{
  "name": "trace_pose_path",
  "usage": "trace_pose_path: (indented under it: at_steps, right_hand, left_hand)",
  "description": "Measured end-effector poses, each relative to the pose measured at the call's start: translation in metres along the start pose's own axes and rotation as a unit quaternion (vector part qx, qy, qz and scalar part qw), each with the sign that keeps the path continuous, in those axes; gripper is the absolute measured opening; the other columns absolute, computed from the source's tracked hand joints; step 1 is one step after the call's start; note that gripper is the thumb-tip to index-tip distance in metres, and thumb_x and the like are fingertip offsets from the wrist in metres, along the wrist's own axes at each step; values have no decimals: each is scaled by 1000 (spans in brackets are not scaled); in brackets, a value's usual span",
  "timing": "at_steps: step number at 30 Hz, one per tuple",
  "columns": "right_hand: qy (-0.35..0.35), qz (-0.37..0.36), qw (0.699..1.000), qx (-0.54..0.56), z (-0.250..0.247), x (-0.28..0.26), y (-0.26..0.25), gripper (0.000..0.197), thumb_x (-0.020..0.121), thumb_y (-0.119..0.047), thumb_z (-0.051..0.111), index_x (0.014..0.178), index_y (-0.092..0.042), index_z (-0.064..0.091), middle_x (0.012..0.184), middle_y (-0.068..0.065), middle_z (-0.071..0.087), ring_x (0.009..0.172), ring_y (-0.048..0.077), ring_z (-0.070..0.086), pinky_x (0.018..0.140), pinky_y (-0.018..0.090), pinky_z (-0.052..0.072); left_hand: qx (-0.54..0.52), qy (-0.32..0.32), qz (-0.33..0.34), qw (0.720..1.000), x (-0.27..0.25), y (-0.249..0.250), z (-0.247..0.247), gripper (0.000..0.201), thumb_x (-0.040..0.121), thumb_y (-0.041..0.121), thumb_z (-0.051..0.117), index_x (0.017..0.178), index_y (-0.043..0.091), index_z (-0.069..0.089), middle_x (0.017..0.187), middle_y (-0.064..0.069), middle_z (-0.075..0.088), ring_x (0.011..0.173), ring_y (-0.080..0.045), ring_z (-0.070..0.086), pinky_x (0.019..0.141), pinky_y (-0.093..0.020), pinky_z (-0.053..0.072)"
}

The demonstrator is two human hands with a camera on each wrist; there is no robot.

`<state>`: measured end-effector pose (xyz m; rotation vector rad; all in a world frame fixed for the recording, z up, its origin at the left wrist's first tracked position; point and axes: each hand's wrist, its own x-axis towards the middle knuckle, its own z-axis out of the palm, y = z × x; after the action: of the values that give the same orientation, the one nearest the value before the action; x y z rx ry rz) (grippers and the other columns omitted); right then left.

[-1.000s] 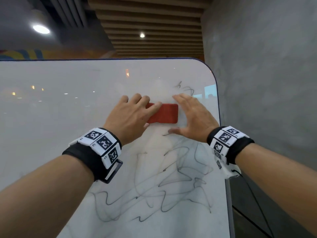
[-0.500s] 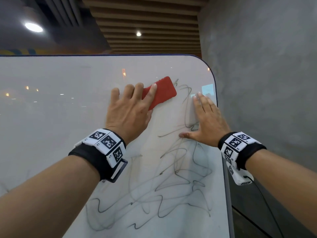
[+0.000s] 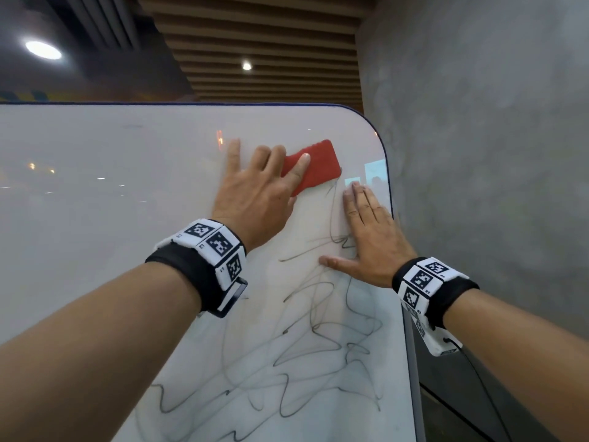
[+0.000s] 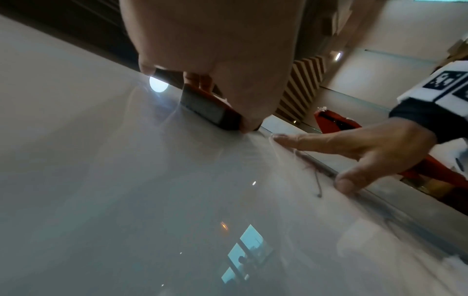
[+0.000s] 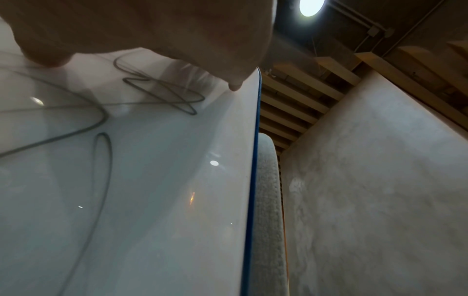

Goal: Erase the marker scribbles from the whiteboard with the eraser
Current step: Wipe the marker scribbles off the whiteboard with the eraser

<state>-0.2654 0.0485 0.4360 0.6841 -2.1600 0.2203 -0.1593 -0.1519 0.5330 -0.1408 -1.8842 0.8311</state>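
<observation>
Your left hand (image 3: 255, 193) presses the eraser (image 3: 314, 165) with spread fingers while your right hand (image 3: 371, 237) lies flat, fingers together, on the whiteboard (image 3: 111, 193).

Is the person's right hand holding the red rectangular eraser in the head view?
No, the left hand presses the red rectangular eraser to the whiteboard, while the right hand lies flat beside it.

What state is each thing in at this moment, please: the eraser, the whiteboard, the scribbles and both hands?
eraser: tilted, flat against the board, under the left hand's fingers.
whiteboard: upper part wiped, lower right marked.
marker scribbles: mostly unerased.
left hand: fingers straight, pressing the eraser.
right hand: flat on the board, near its right edge.
</observation>
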Motion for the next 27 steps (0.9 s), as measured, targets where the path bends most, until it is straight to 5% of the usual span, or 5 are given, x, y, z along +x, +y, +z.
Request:
trace_pose_path:
  at_steps: [6, 11, 17, 23, 27]
  right_hand:
    - [9, -7, 1000, 4, 5, -1, 1, 120, 73, -93, 20, 151, -16, -28, 160, 5, -32, 148, 18, -27, 118, 37, -8]
    - [14, -9, 1000, 19, 7, -2, 1, 121, 74, -92, 25, 151, -16, -27, 160, 5, -30, 148, 17, -25, 119, 37, -7]
    - [16, -7, 1000, 22, 8, -3, 0, 120, 76, -90, 29, 151, -16, -28, 160, 5, -30, 148, 18, -25, 121, 39, -4]
    - [33, 7, 998, 56, 9, -4, -1, 125, 73, -91, 34, 156, -8, -10, 165, 9, -13, 152, 20, -11, 124, 43, 13]
    - [51, 10, 996, 67, 11, -5, -2, 126, 72, -89, 38, 155, -5, -6, 165, 10, -10, 153, 20, -7, 124, 40, 13]
  left_hand:
    - [-10, 10, -35, 999, 9, -1, 0, 68, 93, 48, 50, 153, 24, 30, 134, -13, 43, 120, -34, 41, 111, -66, 24]
    - [32, 6, 86, 996, 7, 4, 5, 66, 95, 50, 42, 154, 24, 29, 134, -12, 44, 119, -33, 43, 110, -66, 24]
    - [-5, 12, -60, 998, 21, 14, 1, 66, 92, 45, 52, 151, 24, 33, 130, -13, 45, 116, -35, 43, 106, -67, 28]
    - [36, 12, 111, 993, 13, 7, 4, 64, 94, 47, 43, 152, 23, 33, 131, -14, 45, 117, -34, 43, 108, -62, 30]
    - [22, 1, -5, 1000, 29, 12, -5, 61, 96, 42, 47, 152, 24, 32, 134, -16, 45, 122, -36, 42, 109, -65, 27]
